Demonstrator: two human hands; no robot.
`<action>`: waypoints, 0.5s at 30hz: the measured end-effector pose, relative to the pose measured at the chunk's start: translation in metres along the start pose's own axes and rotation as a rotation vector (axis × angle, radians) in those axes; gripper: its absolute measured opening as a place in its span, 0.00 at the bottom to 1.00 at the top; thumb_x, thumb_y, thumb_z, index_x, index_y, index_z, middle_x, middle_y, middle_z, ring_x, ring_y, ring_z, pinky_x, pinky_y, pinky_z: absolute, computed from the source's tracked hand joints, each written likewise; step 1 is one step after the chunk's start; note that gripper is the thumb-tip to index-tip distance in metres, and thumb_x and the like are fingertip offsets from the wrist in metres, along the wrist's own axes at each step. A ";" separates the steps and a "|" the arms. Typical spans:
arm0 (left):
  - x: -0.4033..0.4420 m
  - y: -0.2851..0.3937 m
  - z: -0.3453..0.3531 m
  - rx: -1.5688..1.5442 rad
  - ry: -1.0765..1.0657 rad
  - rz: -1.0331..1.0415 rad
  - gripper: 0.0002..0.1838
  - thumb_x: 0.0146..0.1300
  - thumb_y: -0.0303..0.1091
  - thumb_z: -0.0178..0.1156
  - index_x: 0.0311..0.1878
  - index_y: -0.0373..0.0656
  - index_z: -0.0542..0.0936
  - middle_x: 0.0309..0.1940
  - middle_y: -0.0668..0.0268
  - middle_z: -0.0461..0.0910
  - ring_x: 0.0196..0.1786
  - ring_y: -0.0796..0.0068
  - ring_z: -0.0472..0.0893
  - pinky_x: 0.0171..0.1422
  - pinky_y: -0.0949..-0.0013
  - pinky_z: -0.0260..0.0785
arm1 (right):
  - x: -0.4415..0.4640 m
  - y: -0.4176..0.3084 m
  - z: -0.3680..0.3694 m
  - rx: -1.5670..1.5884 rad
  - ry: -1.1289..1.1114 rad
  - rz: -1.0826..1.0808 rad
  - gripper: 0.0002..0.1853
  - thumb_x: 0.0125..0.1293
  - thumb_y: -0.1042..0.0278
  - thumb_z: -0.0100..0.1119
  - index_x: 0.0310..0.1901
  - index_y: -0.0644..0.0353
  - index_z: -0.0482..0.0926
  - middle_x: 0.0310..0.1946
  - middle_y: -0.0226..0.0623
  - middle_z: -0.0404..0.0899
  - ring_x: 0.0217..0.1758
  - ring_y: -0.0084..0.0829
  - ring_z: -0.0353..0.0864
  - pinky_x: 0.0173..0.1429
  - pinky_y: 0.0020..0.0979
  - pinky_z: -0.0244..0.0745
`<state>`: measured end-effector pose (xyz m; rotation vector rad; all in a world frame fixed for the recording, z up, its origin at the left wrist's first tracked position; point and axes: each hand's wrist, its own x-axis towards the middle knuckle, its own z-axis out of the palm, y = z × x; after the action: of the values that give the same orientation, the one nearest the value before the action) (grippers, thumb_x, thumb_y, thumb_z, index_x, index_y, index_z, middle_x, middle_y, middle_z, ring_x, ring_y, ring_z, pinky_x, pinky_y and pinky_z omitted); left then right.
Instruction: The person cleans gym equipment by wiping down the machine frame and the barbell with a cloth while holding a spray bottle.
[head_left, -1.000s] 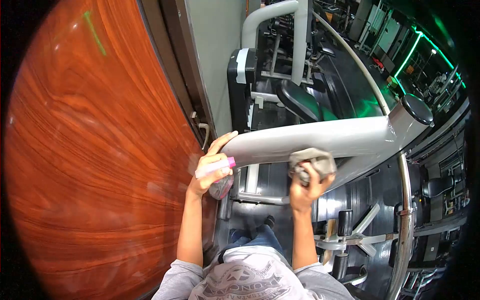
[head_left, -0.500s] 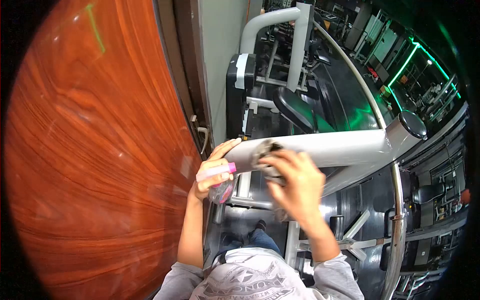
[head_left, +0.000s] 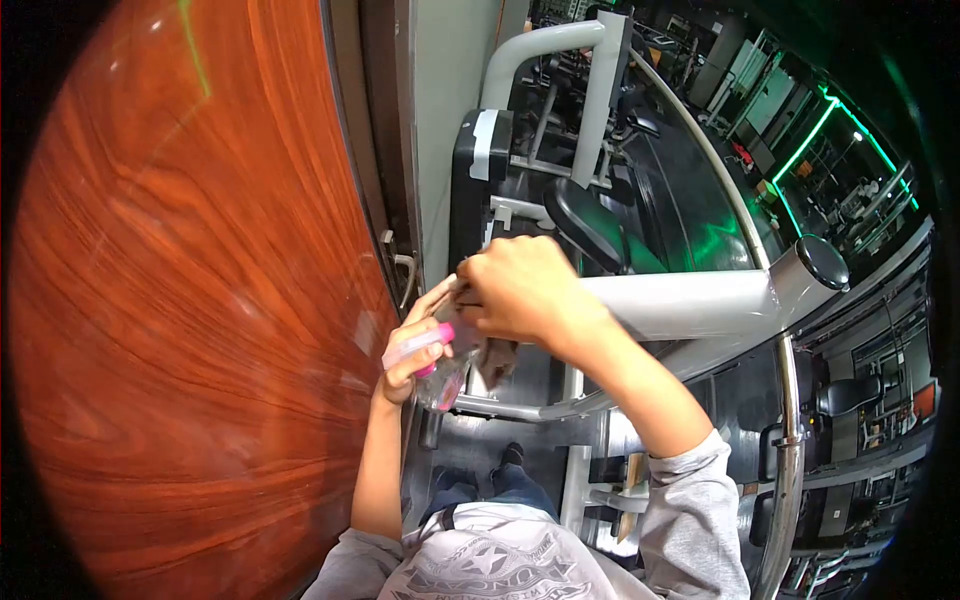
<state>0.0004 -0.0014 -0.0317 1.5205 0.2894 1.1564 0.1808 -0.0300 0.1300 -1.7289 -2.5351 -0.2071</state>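
Observation:
A clear spray bottle (head_left: 440, 385) with a pink-and-white trigger head is held in my left hand (head_left: 408, 345), near the left end of a thick silver machine beam (head_left: 690, 303). The fingers of that hand reach up toward the beam's end. My right hand (head_left: 525, 290) is closed on a greyish cloth (head_left: 497, 360), which hangs below the fingers. It is at the beam's left end, close beside my left hand. The right hand covers much of the cloth and that end of the beam.
A glossy wood-grain door (head_left: 200, 300) with a metal handle (head_left: 405, 280) stands close on the left. Ahead is a machine with a black padded seat (head_left: 585, 225). A curved metal rail (head_left: 790, 460) runs down the right side. Green light strips glow at the far right.
My right hand and the cloth have moved left along the beam to its end, near my left hand. The left hand still holds the spray bottle in nearly the same place.

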 end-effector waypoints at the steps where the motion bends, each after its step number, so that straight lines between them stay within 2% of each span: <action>1: -0.002 -0.002 -0.005 -0.033 0.006 -0.021 0.22 0.62 0.49 0.59 0.32 0.34 0.83 0.74 0.33 0.65 0.78 0.45 0.65 0.81 0.51 0.50 | -0.010 0.007 -0.008 -0.012 0.048 0.031 0.12 0.47 0.58 0.75 0.28 0.59 0.88 0.28 0.45 0.87 0.36 0.45 0.91 0.40 0.42 0.85; 2: -0.003 -0.002 -0.006 -0.032 -0.001 -0.025 0.22 0.62 0.49 0.59 0.32 0.34 0.83 0.74 0.33 0.65 0.78 0.45 0.65 0.81 0.51 0.50 | -0.024 0.016 -0.023 0.003 -0.031 0.088 0.13 0.49 0.57 0.77 0.31 0.58 0.89 0.30 0.45 0.88 0.38 0.45 0.91 0.43 0.43 0.85; 3: -0.003 -0.002 -0.007 -0.029 -0.002 -0.026 0.22 0.61 0.49 0.59 0.31 0.34 0.84 0.74 0.33 0.65 0.78 0.46 0.65 0.80 0.53 0.51 | -0.045 0.023 -0.033 -0.001 0.085 0.139 0.14 0.51 0.59 0.77 0.35 0.57 0.88 0.33 0.44 0.88 0.40 0.44 0.90 0.47 0.44 0.84; 4: -0.002 -0.003 -0.007 -0.028 -0.001 -0.025 0.22 0.61 0.48 0.60 0.31 0.34 0.84 0.74 0.33 0.66 0.77 0.47 0.65 0.79 0.54 0.52 | -0.064 0.029 -0.050 0.012 0.036 0.234 0.18 0.49 0.64 0.75 0.44 0.55 0.89 0.37 0.42 0.89 0.44 0.45 0.88 0.52 0.43 0.83; 5: -0.004 -0.004 -0.008 0.017 -0.013 -0.068 0.21 0.61 0.48 0.60 0.30 0.34 0.84 0.68 0.35 0.72 0.77 0.48 0.66 0.76 0.55 0.56 | -0.085 0.031 -0.061 0.026 0.113 0.286 0.19 0.48 0.67 0.74 0.45 0.56 0.88 0.41 0.40 0.88 0.46 0.44 0.87 0.54 0.41 0.81; 6: -0.005 -0.004 -0.009 0.012 -0.017 -0.069 0.21 0.61 0.48 0.60 0.30 0.34 0.84 0.68 0.35 0.72 0.77 0.48 0.66 0.76 0.55 0.56 | -0.104 0.034 -0.072 0.022 0.139 0.348 0.20 0.46 0.69 0.75 0.45 0.56 0.88 0.44 0.38 0.87 0.48 0.43 0.85 0.54 0.40 0.81; 8: -0.005 -0.002 -0.006 0.055 -0.041 -0.073 0.21 0.60 0.47 0.60 0.30 0.34 0.84 0.60 0.39 0.79 0.76 0.50 0.66 0.72 0.56 0.59 | -0.132 0.029 -0.076 0.023 0.242 0.467 0.24 0.45 0.71 0.74 0.49 0.53 0.87 0.45 0.35 0.87 0.47 0.42 0.84 0.53 0.40 0.81; 9: -0.004 0.001 0.000 0.043 -0.001 -0.056 0.21 0.61 0.46 0.60 0.31 0.33 0.84 0.54 0.42 0.81 0.72 0.52 0.70 0.69 0.57 0.61 | -0.136 0.021 -0.064 -0.030 0.328 0.489 0.26 0.45 0.71 0.74 0.51 0.51 0.86 0.47 0.34 0.87 0.47 0.41 0.84 0.52 0.40 0.81; 11: 0.000 0.014 0.009 0.076 0.058 -0.078 0.23 0.63 0.49 0.60 0.31 0.32 0.84 0.57 0.41 0.80 0.67 0.56 0.74 0.66 0.61 0.64 | -0.132 0.001 -0.021 -0.116 0.504 0.521 0.31 0.45 0.72 0.75 0.56 0.46 0.84 0.54 0.31 0.85 0.46 0.39 0.84 0.48 0.38 0.82; 12: 0.005 0.022 0.014 0.113 0.086 -0.073 0.24 0.64 0.50 0.59 0.31 0.32 0.84 0.58 0.41 0.80 0.65 0.57 0.76 0.65 0.62 0.64 | -0.132 -0.005 -0.001 -0.059 0.560 0.459 0.32 0.42 0.71 0.77 0.56 0.44 0.84 0.57 0.30 0.84 0.45 0.38 0.82 0.45 0.36 0.83; 13: 0.011 0.027 0.021 0.155 0.129 -0.001 0.25 0.64 0.51 0.59 0.30 0.32 0.84 0.60 0.41 0.79 0.65 0.57 0.76 0.67 0.61 0.64 | -0.132 -0.011 0.013 0.041 0.499 0.388 0.35 0.40 0.70 0.79 0.56 0.42 0.84 0.57 0.28 0.83 0.44 0.37 0.81 0.43 0.35 0.83; 15: 0.019 0.041 0.026 0.182 0.091 0.002 0.26 0.64 0.52 0.59 0.31 0.33 0.84 0.60 0.41 0.79 0.66 0.55 0.75 0.69 0.59 0.63 | -0.130 -0.014 0.048 0.041 0.516 0.323 0.36 0.39 0.67 0.80 0.57 0.40 0.84 0.56 0.25 0.82 0.42 0.34 0.79 0.40 0.33 0.82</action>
<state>0.0132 -0.0166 0.0165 1.6282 0.4659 1.2300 0.2162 -0.1483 0.0648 -1.7554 -1.8649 -0.4999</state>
